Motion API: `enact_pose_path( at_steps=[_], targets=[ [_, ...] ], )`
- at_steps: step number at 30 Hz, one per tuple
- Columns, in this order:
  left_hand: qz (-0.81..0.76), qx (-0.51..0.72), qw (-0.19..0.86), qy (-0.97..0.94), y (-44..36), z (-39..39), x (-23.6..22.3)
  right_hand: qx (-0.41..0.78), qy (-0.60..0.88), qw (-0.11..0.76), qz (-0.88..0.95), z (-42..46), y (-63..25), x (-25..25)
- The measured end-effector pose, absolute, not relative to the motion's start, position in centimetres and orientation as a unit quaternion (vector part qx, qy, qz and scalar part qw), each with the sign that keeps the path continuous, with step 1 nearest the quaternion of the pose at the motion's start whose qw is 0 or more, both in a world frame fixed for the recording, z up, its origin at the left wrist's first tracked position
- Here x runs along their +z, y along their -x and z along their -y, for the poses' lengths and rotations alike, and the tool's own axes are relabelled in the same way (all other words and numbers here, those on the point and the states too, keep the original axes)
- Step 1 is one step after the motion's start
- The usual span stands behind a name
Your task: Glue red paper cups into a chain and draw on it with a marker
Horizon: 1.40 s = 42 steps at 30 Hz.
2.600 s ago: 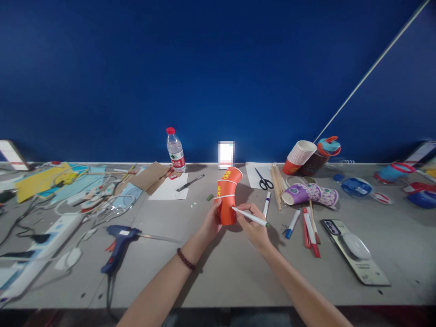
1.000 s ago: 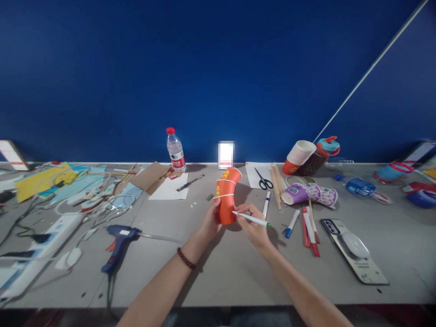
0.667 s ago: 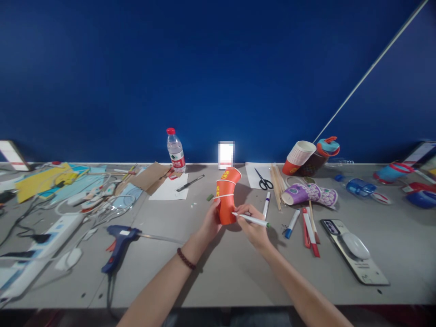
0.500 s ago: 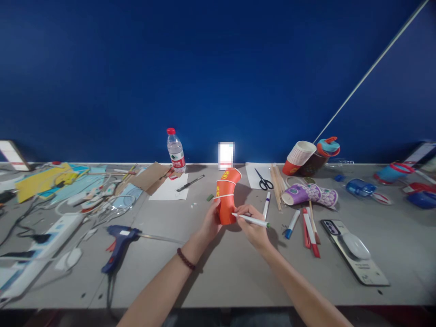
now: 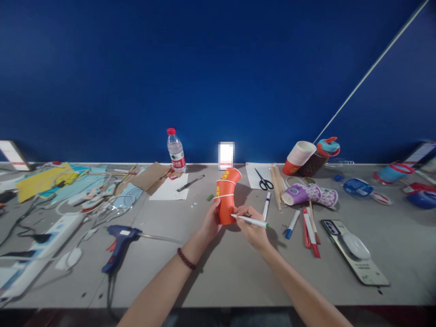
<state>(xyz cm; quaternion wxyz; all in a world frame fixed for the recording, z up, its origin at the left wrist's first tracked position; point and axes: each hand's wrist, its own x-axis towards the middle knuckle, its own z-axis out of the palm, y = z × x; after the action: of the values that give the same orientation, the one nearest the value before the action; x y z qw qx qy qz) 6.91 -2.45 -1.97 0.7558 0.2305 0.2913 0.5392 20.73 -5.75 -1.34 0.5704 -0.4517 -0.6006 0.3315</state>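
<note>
Several orange paper cups point(image 5: 226, 196), joined end to end into a slightly bent column with white rims and yellow lettering, are held over the table in the middle. My left hand point(image 5: 211, 221) is closed around the lower left side of the column. In my right hand point(image 5: 252, 226) is a white marker with a green end point(image 5: 254, 221), gripped like a pen. Its tip is at the side of the lowest cup; whether it touches, I cannot tell. A capped marker point(image 5: 266, 206) lies just beyond my right hand.
A glue gun point(image 5: 121, 243) and a power strip point(image 5: 44, 254) lie at left. Behind stand a water bottle point(image 5: 176, 152) and stacked cups point(image 5: 299, 156). Scissors point(image 5: 265, 180), purple joined cups point(image 5: 309, 194), markers point(image 5: 310, 232) and a phone point(image 5: 354, 252) are at right.
The marker tip has shifted very slightly left and down along the lowest cup. The cups and my left hand look unmoved.
</note>
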Motion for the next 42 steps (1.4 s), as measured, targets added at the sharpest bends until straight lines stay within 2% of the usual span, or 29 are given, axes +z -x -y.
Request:
enact_pose_path(
  at_steps=[25,32,42],
  targets=[
    [-0.294,0.540,0.755,-0.228,-7.04,2.48,-1.76,0.327,0.447,0.560,0.617,5.91,-20.71,-1.68],
    [-0.301,0.552,0.748,-0.212,-6.97,2.63,-1.90,0.363,0.480,0.572,0.558,5.77,-20.69,-1.68],
    [-0.304,0.542,0.752,-0.218,-6.80,2.62,-2.34,0.266,0.495,0.545,0.622,5.85,-20.45,-1.54]
  ],
)
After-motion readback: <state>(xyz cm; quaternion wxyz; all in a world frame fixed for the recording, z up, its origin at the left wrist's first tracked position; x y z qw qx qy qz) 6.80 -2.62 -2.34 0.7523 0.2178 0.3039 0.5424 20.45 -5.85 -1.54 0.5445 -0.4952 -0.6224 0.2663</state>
